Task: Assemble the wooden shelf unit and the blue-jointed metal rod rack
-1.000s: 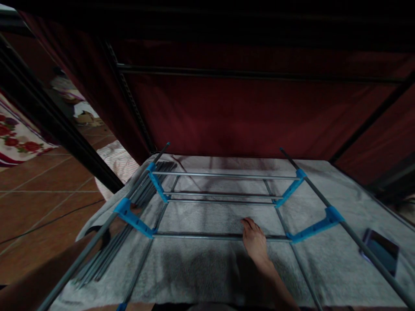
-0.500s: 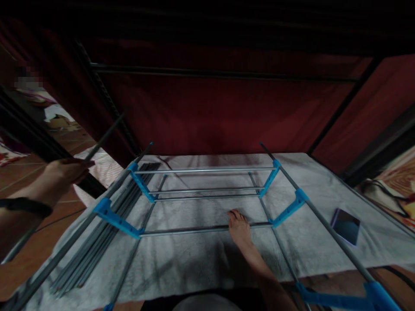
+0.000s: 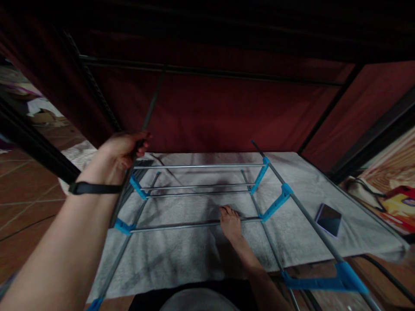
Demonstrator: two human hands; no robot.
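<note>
My left hand [image 3: 126, 147] is closed around a grey metal tube [image 3: 152, 106], raised at a slant over the left side of a rack frame. Its upper end points toward the red cloth, and its lower part runs behind my wrist. The frame is made of metal tubes joined by blue plastic brackets [image 3: 275, 203]. My right hand [image 3: 231, 222] grips the front metal crossbar [image 3: 181, 226], right of its middle. More grey tubes [image 3: 142, 164] lie in a bundle at the left, mostly hidden by my arm and the frame.
A light grey cloth [image 3: 194, 259] lies under the frame. On its right part lies a phone [image 3: 329, 219]. Red fabric [image 3: 220, 116] with dark bars closes off the back. Tiled floor [image 3: 26, 190] shows at left, and a yellow and red packet [image 3: 400, 205] at far right.
My left hand has swung right and inward with the tube, from outside the frame to above its left side. My right hand stays on the crossbar. The view has shifted slightly.
</note>
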